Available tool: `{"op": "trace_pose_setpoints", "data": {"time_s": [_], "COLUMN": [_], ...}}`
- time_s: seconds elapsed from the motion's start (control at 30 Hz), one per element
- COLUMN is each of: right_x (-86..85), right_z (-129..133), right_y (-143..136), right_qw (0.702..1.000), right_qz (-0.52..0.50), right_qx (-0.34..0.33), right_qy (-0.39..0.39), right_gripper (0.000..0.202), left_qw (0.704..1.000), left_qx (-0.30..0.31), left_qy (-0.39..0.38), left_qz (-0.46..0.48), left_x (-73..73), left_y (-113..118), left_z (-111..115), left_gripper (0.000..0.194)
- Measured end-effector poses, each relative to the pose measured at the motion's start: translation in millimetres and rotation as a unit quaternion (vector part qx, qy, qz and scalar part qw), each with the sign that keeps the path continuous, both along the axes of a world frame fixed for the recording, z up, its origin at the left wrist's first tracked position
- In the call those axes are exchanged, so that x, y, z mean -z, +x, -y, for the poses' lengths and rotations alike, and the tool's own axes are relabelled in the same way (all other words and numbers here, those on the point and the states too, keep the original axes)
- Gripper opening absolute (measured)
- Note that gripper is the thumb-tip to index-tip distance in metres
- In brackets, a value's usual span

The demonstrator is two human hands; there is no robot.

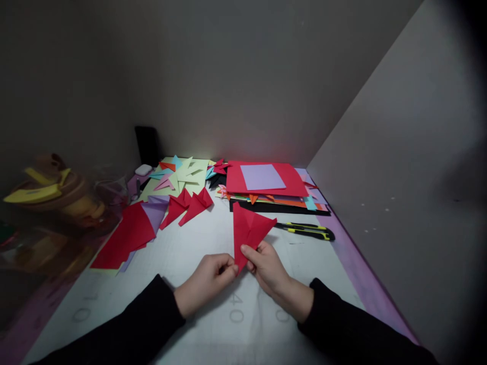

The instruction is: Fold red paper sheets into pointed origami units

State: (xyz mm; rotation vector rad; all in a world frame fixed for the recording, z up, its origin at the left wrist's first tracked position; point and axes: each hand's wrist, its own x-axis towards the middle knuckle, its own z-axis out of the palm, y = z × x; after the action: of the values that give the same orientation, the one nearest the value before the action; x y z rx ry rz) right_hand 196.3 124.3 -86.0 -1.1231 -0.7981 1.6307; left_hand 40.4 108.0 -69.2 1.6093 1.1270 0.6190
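Observation:
A folded piece of red paper (251, 225), roughly a triangle with its point toward me, is held up over the middle of the white sheet. My left hand (209, 278) pinches its lower tip between thumb and fingers. Higher on its right edge, my right hand (268, 266) grips it, the thumb flat on the front and the fingers behind. Beyond my left hand lie two red folded paper pieces (196, 205) of a pointed shape. A black and yellow utility knife (308, 230) rests just beyond my right hand.
Loose red paper sheets (127, 235) lie at the left beside a purple folded sheet (155, 210). At the back stand a stack topped with red paper (299, 182) and a pale green sheet (203, 170) bearing folded pieces. A brown container (49, 190) is left; walls rise behind and right.

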Motion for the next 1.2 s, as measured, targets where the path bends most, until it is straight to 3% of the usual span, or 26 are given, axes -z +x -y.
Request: {"op": "trace_pose_setpoints", "data": {"time_s": [0.2,0.37,0.57,0.7,0.9,1.03,1.1,1.2], "right_x": [0.7,2.2,-7.3,-10.2,-8.9,-10.4,-9.8,-6.7], "right_z": [-7,-6,1,3,0,3,5,4], "right_y": [3,5,7,7,10,10,10,11], "right_qw": [0.999,1.000,0.982,0.979,0.971,0.970,0.964,0.959], "right_qz": [-0.022,-0.011,0.089,0.062,0.043,0.042,0.041,0.060], "right_qx": [0.039,0.024,-0.163,-0.189,-0.233,-0.238,-0.262,-0.278], "right_qy": [0.003,0.004,0.034,0.034,0.029,0.024,0.006,-0.007], "right_gripper": [0.038,0.033,0.019,0.009,0.015,0.015,0.018,0.031], "left_qw": [0.999,0.999,0.980,0.966,0.934,0.895,0.894,0.912], "left_qx": [0.037,0.026,-0.128,-0.206,-0.296,-0.364,-0.338,-0.249], "left_qy": [0.019,-0.021,-0.027,-0.023,-0.013,-0.016,-0.031,-0.062], "left_qz": [-0.005,0.039,0.148,0.154,0.201,0.259,0.291,0.320], "left_x": [8.1,1.2,-2.5,-1.6,-4.8,-8.5,-10.0,-9.3], "left_y": [-2,-5,-10,-15,-26,-35,-38,-39], "left_z": [2,-1,-10,-15,-25,-35,-37,-36], "left_gripper": [0.016,0.018,0.031,0.035,0.027,0.019,0.019,0.030]}}
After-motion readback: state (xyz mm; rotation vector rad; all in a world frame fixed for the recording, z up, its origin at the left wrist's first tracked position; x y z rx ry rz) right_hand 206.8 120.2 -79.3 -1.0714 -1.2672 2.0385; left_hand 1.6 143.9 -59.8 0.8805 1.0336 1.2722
